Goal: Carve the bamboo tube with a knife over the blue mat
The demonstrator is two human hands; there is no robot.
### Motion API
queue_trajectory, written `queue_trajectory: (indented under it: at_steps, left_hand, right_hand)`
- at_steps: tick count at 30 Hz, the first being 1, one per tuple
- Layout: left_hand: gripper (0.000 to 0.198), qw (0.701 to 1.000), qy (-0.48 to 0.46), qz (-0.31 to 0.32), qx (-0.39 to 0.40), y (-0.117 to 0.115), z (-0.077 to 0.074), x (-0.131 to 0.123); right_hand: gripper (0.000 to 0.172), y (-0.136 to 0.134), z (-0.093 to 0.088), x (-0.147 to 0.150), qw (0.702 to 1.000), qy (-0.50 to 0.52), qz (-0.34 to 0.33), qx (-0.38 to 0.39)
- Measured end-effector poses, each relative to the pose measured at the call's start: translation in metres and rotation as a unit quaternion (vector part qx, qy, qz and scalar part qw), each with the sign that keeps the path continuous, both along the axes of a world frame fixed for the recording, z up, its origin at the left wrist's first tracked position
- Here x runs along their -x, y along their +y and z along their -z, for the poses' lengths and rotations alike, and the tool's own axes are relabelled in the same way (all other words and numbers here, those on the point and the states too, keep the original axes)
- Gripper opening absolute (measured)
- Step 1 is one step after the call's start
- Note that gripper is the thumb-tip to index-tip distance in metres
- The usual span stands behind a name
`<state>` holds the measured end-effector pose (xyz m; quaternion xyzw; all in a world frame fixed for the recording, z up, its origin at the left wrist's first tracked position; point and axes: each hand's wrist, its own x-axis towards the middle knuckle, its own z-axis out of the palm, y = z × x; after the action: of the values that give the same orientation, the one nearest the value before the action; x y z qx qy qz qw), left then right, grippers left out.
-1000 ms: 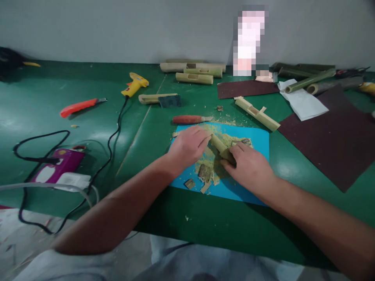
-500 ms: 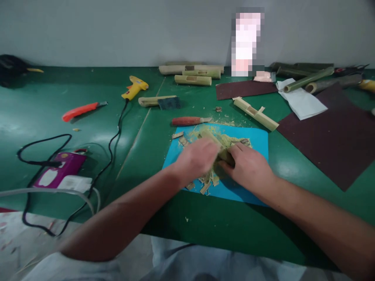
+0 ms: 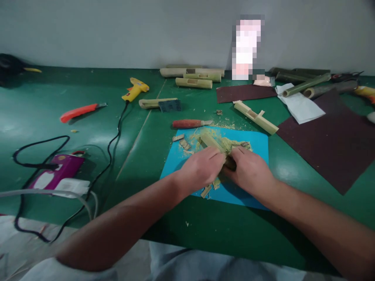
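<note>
A pale bamboo tube (image 3: 210, 141) lies at a slant over a blue sheet (image 3: 256, 142) scattered with shavings and chips. My right hand (image 3: 253, 166) is closed around its near end. My left hand (image 3: 202, 166) is closed with its fingers pressed against the tube's upper side, close to my right fingertips. Whatever lies under those left fingers is hidden. Just beyond the sheet rests a red-handled carving knife (image 3: 190, 123). Wood chips (image 3: 206, 191) lie in front of the tube.
A notched bamboo piece (image 3: 256, 118) and brown sandpaper sheets (image 3: 331, 148) lie to the right. At the left are a yellow glue gun (image 3: 135, 90), an orange cutter (image 3: 79, 112) and a purple power strip (image 3: 61, 169) with loose cables. More bamboo tubes (image 3: 193, 82) line the wall.
My left hand has slid toward me and slightly right along the tube, uncovering more of its far end. My right hand keeps its grip. The view has shifted slightly.
</note>
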<state>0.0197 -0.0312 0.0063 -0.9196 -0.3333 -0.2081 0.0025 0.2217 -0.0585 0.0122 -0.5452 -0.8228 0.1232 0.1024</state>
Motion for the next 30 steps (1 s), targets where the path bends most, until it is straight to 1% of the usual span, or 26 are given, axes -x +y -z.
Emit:
queue_trajectory:
  at_steps: [1, 4, 5, 8, 9, 11, 13, 14, 17, 18, 19, 22, 23, 24, 26, 27, 28, 30]
  left_hand:
    - [0.030, 1.000, -0.009, -0.003, -0.002, 0.0005, 0.0000, 0.0005]
    - [0.033, 0.997, -0.048, -0.057, -0.036, 0.0022, -0.0003, 0.0011]
    - [0.034, 0.996, -0.053, -0.056, -0.037, 0.0015, -0.0003, 0.0005]
    - [0.033, 0.999, -0.035, 0.005, 0.007, -0.0026, 0.0003, -0.0010]
    - [0.032, 0.999, -0.031, 0.008, 0.020, -0.0034, 0.0006, -0.0005]
    - [0.030, 0.999, -0.037, -0.034, 0.021, -0.0025, 0.0008, 0.0023]
    - [0.031, 0.995, -0.051, -0.083, -0.003, -0.0003, 0.0008, 0.0050]
    - [0.032, 0.995, -0.052, -0.084, -0.011, 0.0003, 0.0008, 0.0055]
    - [0.034, 0.999, -0.036, -0.022, -0.002, 0.0005, 0.0014, 0.0045]
    - [0.034, 0.999, -0.034, -0.013, 0.002, 0.0010, 0.0019, 0.0042]
    - [0.034, 0.999, -0.036, -0.020, 0.003, 0.0020, 0.0025, 0.0043]
    - [0.034, 0.995, -0.055, -0.079, -0.013, 0.0060, 0.0041, 0.0055]
    - [0.034, 0.995, -0.054, -0.080, -0.013, 0.0065, 0.0045, 0.0054]
    - [0.034, 0.997, -0.049, -0.066, -0.008, 0.0063, 0.0048, 0.0051]
    - [0.034, 0.999, -0.037, -0.012, 0.006, 0.0051, 0.0048, 0.0044]
    - [0.033, 0.999, -0.036, 0.004, 0.011, 0.0048, 0.0045, 0.0044]
    - [0.032, 0.999, -0.039, 0.001, 0.012, 0.0050, 0.0040, 0.0048]
    - [0.030, 0.997, -0.054, -0.048, 0.006, 0.0065, 0.0028, 0.0058]
  right_hand:
    - [0.022, 0.0001, 0.0000, 0.0002, 1.000, 0.000, 0.002, 0.001]
    - [0.024, 0.0001, 0.0001, 0.0004, 1.000, -0.003, 0.015, 0.003]
    - [0.024, 0.0000, 0.0003, 0.0004, 1.000, -0.002, 0.014, 0.004]
    - [0.022, -0.0001, 0.0008, 0.0004, 1.000, 0.004, 0.000, 0.003]
    - [0.021, -0.0001, 0.0007, 0.0004, 1.000, 0.003, -0.001, 0.005]
    - [0.022, 0.0001, 0.0003, 0.0008, 1.000, -0.001, 0.007, 0.011]
    - [0.024, 0.0002, -0.0003, 0.0011, 1.000, -0.005, 0.016, 0.012]
    - [0.024, 0.0002, -0.0005, 0.0012, 1.000, -0.007, 0.017, 0.012]
    - [0.026, 0.0001, -0.0009, 0.0009, 1.000, -0.016, 0.009, 0.014]
    - [0.026, 0.0000, -0.0010, 0.0006, 1.000, -0.020, 0.006, 0.013]
    - [0.027, -0.0001, -0.0013, 0.0003, 1.000, -0.025, 0.004, 0.010]
    - [0.028, -0.0005, -0.0032, 0.0002, 0.999, -0.046, -0.004, -0.010]
    - [0.028, -0.0006, -0.0041, 0.0005, 0.998, -0.055, -0.008, -0.016]
    - [0.028, -0.0007, -0.0051, 0.0009, 0.998, -0.064, -0.014, -0.021]
    - [0.030, -0.0007, -0.0066, 0.0017, 0.997, -0.076, -0.022, -0.026]
    - [0.030, -0.0006, -0.0071, 0.0020, 0.996, -0.078, -0.025, -0.025]
    - [0.031, -0.0004, -0.0073, 0.0021, 0.996, -0.078, -0.026, -0.022]
    - [0.031, 0.0001, -0.0075, 0.0019, 0.997, -0.075, -0.025, -0.012]
